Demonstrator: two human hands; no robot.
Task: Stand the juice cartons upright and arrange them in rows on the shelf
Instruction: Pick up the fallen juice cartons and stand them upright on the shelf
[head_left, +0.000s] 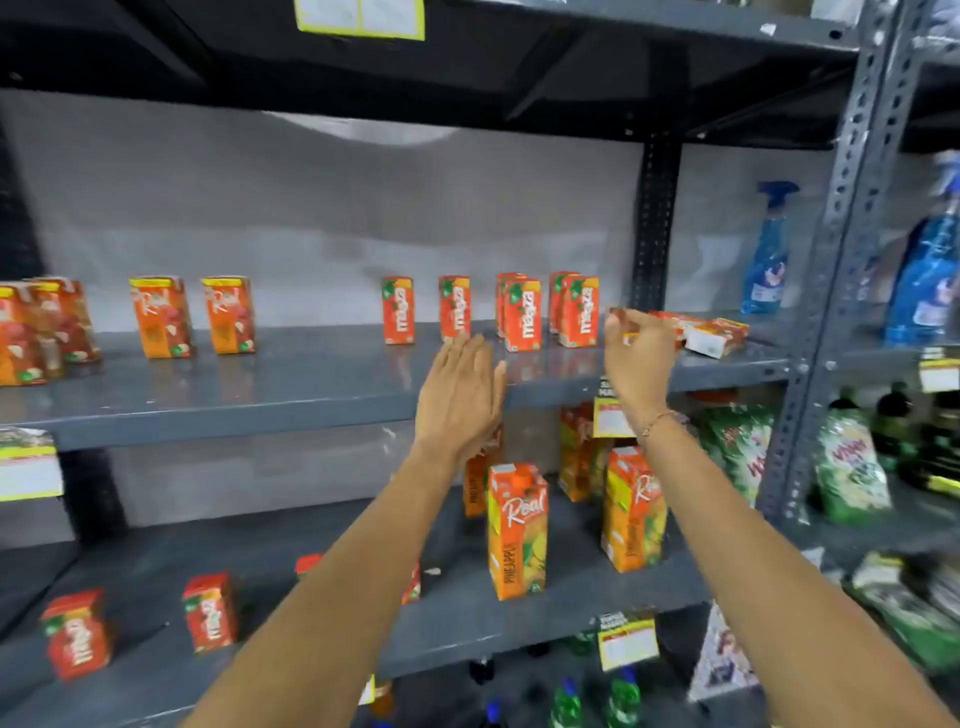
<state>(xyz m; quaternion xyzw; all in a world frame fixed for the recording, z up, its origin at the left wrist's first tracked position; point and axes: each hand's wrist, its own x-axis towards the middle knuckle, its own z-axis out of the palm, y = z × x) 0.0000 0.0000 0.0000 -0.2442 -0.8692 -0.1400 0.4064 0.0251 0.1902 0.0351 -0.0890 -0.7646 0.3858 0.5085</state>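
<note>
Several small orange Maaza juice cartons (522, 314) stand upright on the grey middle shelf (311, 384). Two more cartons (717, 336) lie flat at the shelf's right end. My right hand (636, 358) is raised just left of them, fingers pinched on a small juice carton (621, 314) that is mostly hidden by the hand. My left hand (460, 387) is flat with fingers spread, holding nothing, its fingertips just below a standing carton (454, 307). Taller Real cartons (163, 317) stand at the shelf's left.
The lower shelf (571, 597) holds Real pineapple cartons (517, 530) and small Maaza cartons (78, 634). A perforated metal upright (831, 260) bounds the shelf at the right. Beyond it are blue spray bottles (769, 254) and green packets (852, 467). Price tags (610, 418) hang on the shelf edges.
</note>
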